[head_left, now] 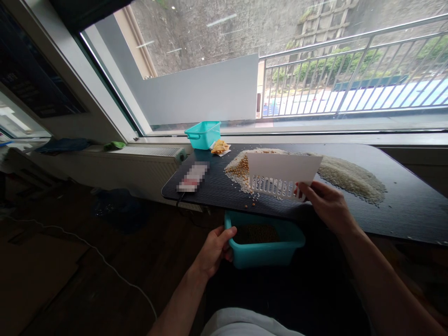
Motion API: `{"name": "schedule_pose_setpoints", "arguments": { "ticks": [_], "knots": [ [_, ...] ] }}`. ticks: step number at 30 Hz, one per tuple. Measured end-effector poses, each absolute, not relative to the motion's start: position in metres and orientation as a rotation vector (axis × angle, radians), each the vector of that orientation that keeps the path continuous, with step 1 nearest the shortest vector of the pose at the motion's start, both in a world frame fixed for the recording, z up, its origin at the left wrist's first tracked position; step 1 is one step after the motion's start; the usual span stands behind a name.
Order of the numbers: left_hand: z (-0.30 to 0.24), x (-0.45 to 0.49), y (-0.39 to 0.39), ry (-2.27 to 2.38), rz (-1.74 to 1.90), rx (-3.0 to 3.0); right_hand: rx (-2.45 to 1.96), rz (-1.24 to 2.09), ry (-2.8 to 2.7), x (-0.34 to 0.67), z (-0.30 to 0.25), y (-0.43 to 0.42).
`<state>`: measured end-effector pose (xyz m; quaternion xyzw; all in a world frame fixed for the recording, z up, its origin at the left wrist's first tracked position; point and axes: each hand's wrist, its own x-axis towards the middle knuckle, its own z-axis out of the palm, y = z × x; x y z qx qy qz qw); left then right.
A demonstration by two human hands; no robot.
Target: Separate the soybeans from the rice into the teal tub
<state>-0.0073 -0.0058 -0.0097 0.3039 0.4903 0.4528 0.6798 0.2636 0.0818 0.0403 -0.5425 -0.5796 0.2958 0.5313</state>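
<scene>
My left hand [214,249] grips the left rim of a teal plastic tub [266,252] held just below the front edge of the black table [402,205]; the tub holds brown grain. My right hand [324,203] is closed on the lower right corner of a white slotted basket [282,176] that stands tilted on the table. Behind and beside the basket lies a spread of white rice [350,175] mixed with yellow corn kernels [241,169]. A few kernels lie loose near the table's edge.
A second teal tub [203,133] stands at the table's back left, with a yellow snack packet [220,147] next to it. A blurred flat packet [193,177] lies at the left end. A radiator [147,154] and the window run behind.
</scene>
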Motion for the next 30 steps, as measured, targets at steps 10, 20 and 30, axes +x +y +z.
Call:
{"name": "schedule_pose_setpoints", "arguments": {
  "ticks": [10,20,30],
  "knots": [
    [-0.008,-0.007,-0.006,1.099,1.027,0.686,-1.297,0.675,-1.434,0.263,0.041,0.080],
    [-0.009,-0.007,-0.006,1.079,1.024,0.683,-1.258,0.711,-1.512,0.247,0.043,0.083],
    [-0.013,-0.010,-0.004,1.035,1.005,0.689,-1.206,1.024,-1.528,0.251,0.041,0.062]
  ]
}}
